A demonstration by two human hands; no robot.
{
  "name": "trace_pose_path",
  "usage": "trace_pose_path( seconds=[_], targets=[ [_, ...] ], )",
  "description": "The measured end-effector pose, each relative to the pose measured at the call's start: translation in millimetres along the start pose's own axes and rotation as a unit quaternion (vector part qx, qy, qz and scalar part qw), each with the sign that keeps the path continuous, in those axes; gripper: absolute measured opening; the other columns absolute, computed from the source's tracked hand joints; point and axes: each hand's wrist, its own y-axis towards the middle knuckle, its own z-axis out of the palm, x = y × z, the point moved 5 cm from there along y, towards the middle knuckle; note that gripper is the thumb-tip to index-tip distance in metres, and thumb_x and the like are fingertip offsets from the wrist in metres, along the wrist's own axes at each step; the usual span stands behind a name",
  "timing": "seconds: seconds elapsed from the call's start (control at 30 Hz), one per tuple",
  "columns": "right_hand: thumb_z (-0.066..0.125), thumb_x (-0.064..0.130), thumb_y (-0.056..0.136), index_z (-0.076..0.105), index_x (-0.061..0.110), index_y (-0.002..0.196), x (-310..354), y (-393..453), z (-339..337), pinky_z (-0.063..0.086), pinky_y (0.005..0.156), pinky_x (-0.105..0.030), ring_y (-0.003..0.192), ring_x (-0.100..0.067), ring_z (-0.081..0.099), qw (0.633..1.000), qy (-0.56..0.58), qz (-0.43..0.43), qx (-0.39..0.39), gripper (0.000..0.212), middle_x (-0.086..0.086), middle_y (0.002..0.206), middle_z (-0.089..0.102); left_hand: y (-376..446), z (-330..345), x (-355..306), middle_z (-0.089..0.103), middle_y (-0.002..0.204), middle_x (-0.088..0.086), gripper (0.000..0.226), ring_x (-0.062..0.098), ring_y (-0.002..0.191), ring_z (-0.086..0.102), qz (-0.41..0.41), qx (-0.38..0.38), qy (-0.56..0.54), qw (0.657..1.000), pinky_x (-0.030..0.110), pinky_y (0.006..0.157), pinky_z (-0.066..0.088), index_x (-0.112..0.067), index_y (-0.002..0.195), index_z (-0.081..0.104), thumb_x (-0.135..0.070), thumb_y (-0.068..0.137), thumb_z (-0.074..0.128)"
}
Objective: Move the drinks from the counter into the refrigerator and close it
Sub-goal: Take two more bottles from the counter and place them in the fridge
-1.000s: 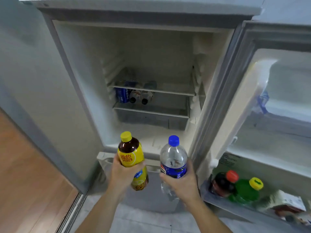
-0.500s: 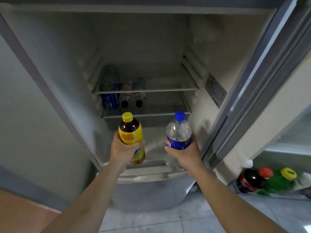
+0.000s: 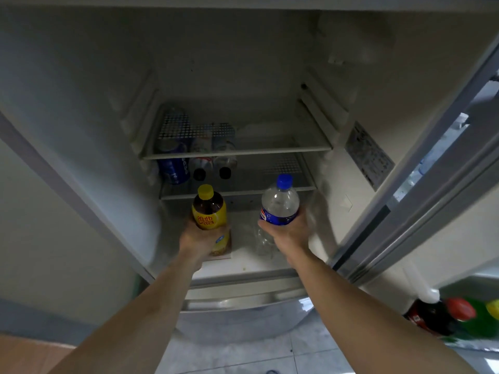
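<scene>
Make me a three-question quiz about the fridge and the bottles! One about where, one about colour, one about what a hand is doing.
1. Where is the blue can?
A. on a wire shelf
B. on the floor
C. in a hand

2. What colour is the tea bottle cap?
A. red
B. yellow
C. white

3. What is the right hand doing?
A. hanging idle
B. pushing the door
C. gripping the water bottle

Answers: 1 A, it lies on its side on the shelf. 2 B, the cap is yellow. 3 C, fingers wrap the bottle.
</scene>
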Motion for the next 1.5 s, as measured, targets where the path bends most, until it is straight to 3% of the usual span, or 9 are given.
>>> trace_pose_path(
  seconds=[0.37,0.47,0.6,0.7,0.83,1.07,1.27,1.37,1.5],
  targets=[
    [0.089,0.059,0.05,0.039,0.038,0.127,15.1,17.3,-0.3,0.05,0.082,-0.021,0.102,-0.005,0.059,0.997,-0.003,0.011,0.074,0.095,0.014,0.119,0.055,4.5,1.3,-30.8,0.054,0.129,-0.001,0.1,0.031,0.124,0.053,0.022,0.029,0.055,0.998,0.04,0.098,0.045,-0.034,0.146,0.02,-0.053,0.07,0.081],
    [0.06,0.092,0.048,0.05,0.044,0.119,52.0,24.6,-3.2,0.049,0.072,-0.025,0.09,-0.003,0.058,0.995,-0.037,0.041,0.081,0.086,0.01,0.115,0.06,4.0,-2.6,-63.8,0.054,0.121,-0.004,0.086,0.031,0.119,0.056,0.012,0.036,0.055,0.998,0.04,0.09,0.051,-0.039,0.139,0.034,-0.076,0.069,0.065],
    [0.042,0.107,0.035,0.033,0.034,0.148,82.2,32.1,-2.2,0.053,0.086,-0.051,0.124,-0.034,0.051,0.977,-0.11,0.142,0.116,0.136,-0.005,0.149,0.042,5.1,-1.2,-91.0,0.053,0.135,0.004,0.103,0.035,0.116,0.057,-0.064,0.095,0.076,0.99,0.036,0.057,0.055,-0.029,0.14,0.043,-0.092,0.059,0.05],
    [0.067,0.08,0.051,0.043,0.042,0.123,86.3,27.0,0.0,0.057,0.056,-0.049,0.103,-0.034,0.054,0.975,-0.091,0.164,0.118,0.084,-0.005,0.139,0.045,5.8,1.5,-91.7,0.049,0.142,0.006,0.069,0.034,0.117,0.055,-0.066,0.1,0.058,0.991,0.045,0.061,0.059,-0.028,0.141,0.043,-0.067,0.084,0.055],
    [0.065,0.052,0.066,0.042,0.043,0.088,75.4,12.3,-6.8,0.06,0.059,-0.053,0.083,-0.024,0.055,0.985,-0.067,0.13,0.087,0.034,0.004,0.102,0.054,-9.9,-3.6,-80.0,0.051,0.126,0.009,0.043,0.032,0.097,0.056,-0.057,0.079,0.023,0.995,0.043,0.05,0.059,-0.028,0.127,0.05,-0.05,0.089,0.054],
    [0.052,0.079,0.073,0.049,0.037,0.099,70.4,-53.5,-23.1,0.059,0.076,-0.043,0.081,-0.016,0.063,0.996,-0.084,0.005,-0.005,0.05,0.004,0.093,0.063,-68.2,-16.5,-49.5,0.061,0.107,0.0,0.02,0.024,0.094,0.061,0.012,0.017,-0.11,0.994,0.043,0.058,0.062,-0.041,0.093,0.068,-0.028,0.081,0.058],
    [0.073,0.031,0.086,0.051,0.037,0.12,35.4,-111.3,-24.6,0.044,0.082,-0.019,0.1,-0.005,0.055,0.993,0.092,0.045,-0.056,0.041,0.001,0.13,0.048,-109.7,-13.0,-4.7,0.053,0.126,0.001,0.036,0.025,0.109,0.058,0.065,0.0,-0.102,0.993,0.051,0.086,0.058,-0.043,0.108,0.064,-0.015,0.085,0.064],
    [0.073,0.018,0.085,0.047,0.039,0.135,14.1,-138.0,-26.0,0.048,0.094,-0.028,0.113,-0.016,0.056,0.974,0.185,0.103,-0.074,0.06,0.001,0.134,0.049,-125.5,-5.7,14.3,0.052,0.128,0.006,0.044,0.027,0.11,0.059,0.035,0.023,-0.126,0.991,0.05,0.091,0.055,-0.047,0.113,0.057,-0.014,0.087,0.068],
    [0.069,-0.005,0.084,0.035,0.046,0.139,-6.6,-160.7,-26.4,0.06,0.063,-0.034,0.102,-0.031,0.065,0.92,0.337,0.201,-0.011,0.083,-0.009,0.124,0.055,-147.6,12.2,38.5,0.061,0.113,0.011,0.06,0.029,0.091,0.066,-0.075,0.098,-0.269,0.955,0.04,0.069,0.06,-0.035,0.132,0.044,0.0,0.088,0.067]
  ],
)
